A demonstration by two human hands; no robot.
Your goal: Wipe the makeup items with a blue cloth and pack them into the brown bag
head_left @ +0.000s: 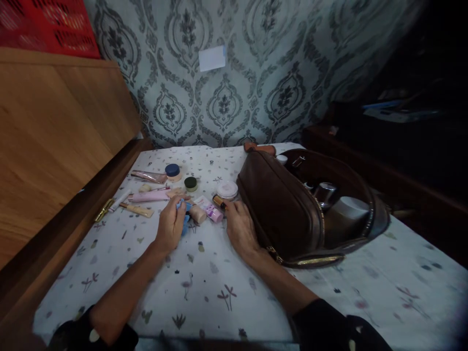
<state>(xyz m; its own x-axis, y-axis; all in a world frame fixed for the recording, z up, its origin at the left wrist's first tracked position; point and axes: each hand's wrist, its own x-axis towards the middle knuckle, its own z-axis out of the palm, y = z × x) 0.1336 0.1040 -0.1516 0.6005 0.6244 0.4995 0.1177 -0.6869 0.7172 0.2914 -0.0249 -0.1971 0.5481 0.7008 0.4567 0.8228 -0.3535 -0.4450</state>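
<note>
Beside the brown bag (281, 204), I list: small bottle (219, 202), pinched in right hand (242, 230), long axis slanting far-left; left hand (169, 223) clasping blue cloth (185, 226).

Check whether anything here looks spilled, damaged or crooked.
No spill or damage shows around the brown bag or the cosmetics. Only the white rectangle on the patterned wall looks crooked: its right end sits higher than its left.

Smooth leather-look bag (280, 204), shiny metal zip (321, 262), smooth wood panel (62, 141)
</note>
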